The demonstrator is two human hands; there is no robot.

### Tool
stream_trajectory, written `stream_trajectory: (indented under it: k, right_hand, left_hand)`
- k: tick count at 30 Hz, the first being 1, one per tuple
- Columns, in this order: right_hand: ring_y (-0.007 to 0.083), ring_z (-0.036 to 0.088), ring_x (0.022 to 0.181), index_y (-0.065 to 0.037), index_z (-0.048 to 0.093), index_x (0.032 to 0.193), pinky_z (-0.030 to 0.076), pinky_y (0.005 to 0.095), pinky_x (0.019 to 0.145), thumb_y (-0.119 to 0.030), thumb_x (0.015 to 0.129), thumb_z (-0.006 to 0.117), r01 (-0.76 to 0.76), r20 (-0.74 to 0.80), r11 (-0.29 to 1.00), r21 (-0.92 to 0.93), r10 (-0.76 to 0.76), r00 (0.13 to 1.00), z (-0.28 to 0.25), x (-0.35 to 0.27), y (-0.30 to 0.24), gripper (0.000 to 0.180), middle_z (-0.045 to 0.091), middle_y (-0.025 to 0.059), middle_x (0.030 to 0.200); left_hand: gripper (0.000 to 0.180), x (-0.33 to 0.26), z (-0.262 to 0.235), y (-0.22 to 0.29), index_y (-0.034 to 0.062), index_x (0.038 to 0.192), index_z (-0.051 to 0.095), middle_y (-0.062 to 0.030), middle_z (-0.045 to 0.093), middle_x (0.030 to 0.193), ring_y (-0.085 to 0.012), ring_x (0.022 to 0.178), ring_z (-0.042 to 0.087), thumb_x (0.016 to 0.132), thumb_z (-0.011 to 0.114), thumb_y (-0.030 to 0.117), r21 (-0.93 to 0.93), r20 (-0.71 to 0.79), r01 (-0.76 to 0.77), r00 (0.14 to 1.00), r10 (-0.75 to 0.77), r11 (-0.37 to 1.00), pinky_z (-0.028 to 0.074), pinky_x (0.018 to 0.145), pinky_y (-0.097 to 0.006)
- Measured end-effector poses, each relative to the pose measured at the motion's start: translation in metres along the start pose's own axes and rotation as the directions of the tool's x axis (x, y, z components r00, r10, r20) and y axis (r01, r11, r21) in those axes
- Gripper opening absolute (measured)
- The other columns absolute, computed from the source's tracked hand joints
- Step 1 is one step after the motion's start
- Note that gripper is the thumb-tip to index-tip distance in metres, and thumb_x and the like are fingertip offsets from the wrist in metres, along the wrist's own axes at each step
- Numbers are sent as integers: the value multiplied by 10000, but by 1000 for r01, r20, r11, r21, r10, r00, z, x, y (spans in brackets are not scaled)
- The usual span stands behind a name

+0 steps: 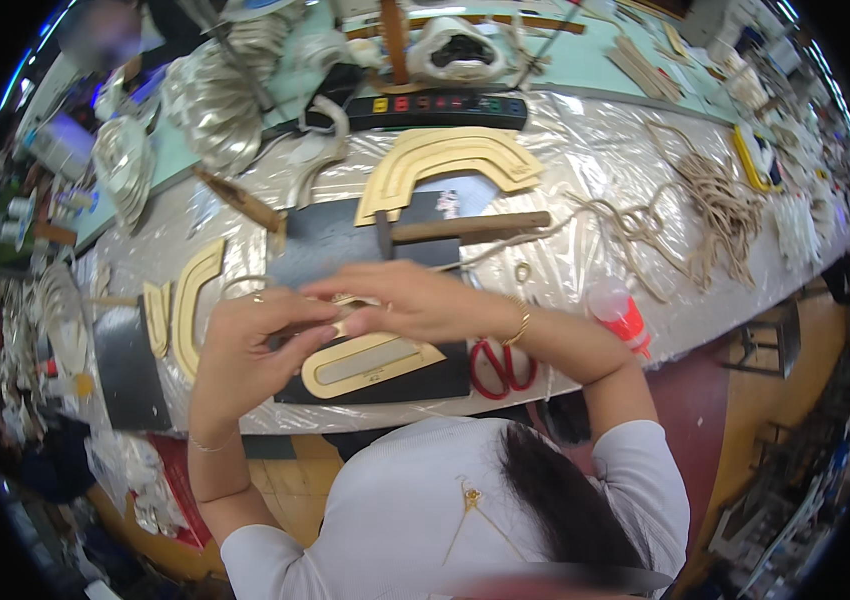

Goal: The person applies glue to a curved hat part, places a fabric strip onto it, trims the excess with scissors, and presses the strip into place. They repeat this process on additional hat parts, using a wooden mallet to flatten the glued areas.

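Note:
My left hand (257, 345) and my right hand (395, 298) meet over a dark board (320, 250), fingertips close together. Thumb and fingers are drawn together on both hands; whatever lies between them is too small and covered to make out. Just below them lies a long, rounded cream template (370, 365) with a slot in it. Beyond my right hand rests a hammer with a wooden handle (475, 228). Red-handled scissors (501, 370) lie under my right forearm.
Curved cream templates (445, 152) lie farther back, others (185, 310) at the left. Tan cord (720, 215) is heaped on the right, near a bottle with a red part (619, 317). A black strip with coloured squares (435, 110) crosses the back. Plastic sheeting covers the table (585, 140).

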State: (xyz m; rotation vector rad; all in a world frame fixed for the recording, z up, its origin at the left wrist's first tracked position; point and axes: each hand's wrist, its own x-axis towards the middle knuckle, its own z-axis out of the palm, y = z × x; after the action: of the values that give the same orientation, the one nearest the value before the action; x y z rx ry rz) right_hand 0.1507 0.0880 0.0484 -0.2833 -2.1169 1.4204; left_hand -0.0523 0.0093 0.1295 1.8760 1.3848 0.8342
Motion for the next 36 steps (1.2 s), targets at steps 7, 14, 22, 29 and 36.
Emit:
stream_trajectory:
  k: [7, 14, 22, 29, 36]
  right_hand:
    - [154, 625, 663, -10, 714, 950, 485, 297, 624, -189, 927, 679, -257, 203, 965, -50, 262, 944, 0, 19, -45, 184, 680, 85, 761]
    - [232, 627, 637, -15, 721, 893, 471, 324, 585, -192, 896, 704, -279, 57, 899, -338, 316, 947, -60, -15, -93, 178, 668, 108, 745]
    - [173, 550, 570, 27, 711, 851, 403, 307, 540, -138, 856, 725, -438, -100, 780, -446, 443, 891, -123, -64, -134, 166, 581, 76, 645]
    - [156, 477, 543, 35, 710, 840, 328, 308, 516, -201, 841, 732, -426, -138, 715, -554, 426, 894, -180, -115, -146, 237, 531, 56, 618]
    - [129, 487, 588, 46, 697, 830, 346, 282, 536, -266, 878, 716, -543, -284, 660, -519, 466, 838, -215, -166, -156, 316, 521, 39, 620]
  left_hand:
    - [137, -34, -20, -4, -6, 904, 763, -71, 677, 680, -94, 561, 589, 775, 801, 21, -88, -49, 29, 998, -34, 996, 430, 511, -233]
    - [178, -33, -36, -15, -27, 878, 773, -94, 708, 701, -83, 551, 572, 706, 814, -51, -323, 92, 276, 961, -260, 905, 386, 503, -219]
    - [200, -20, -44, -24, -50, 898, 765, -119, 708, 723, -96, 526, 594, 704, 797, -85, -427, 133, 276, 961, -242, 861, 445, 471, -195]
    - [190, -11, -42, -28, -55, 892, 762, -128, 707, 732, -118, 529, 608, 707, 795, -82, -428, 161, 328, 945, -286, 842, 468, 481, -214]
    - [156, -6, -44, -37, -56, 922, 759, -89, 714, 750, -95, 581, 637, 780, 792, 0, -423, 187, 327, 944, -272, 845, 479, 515, -196]
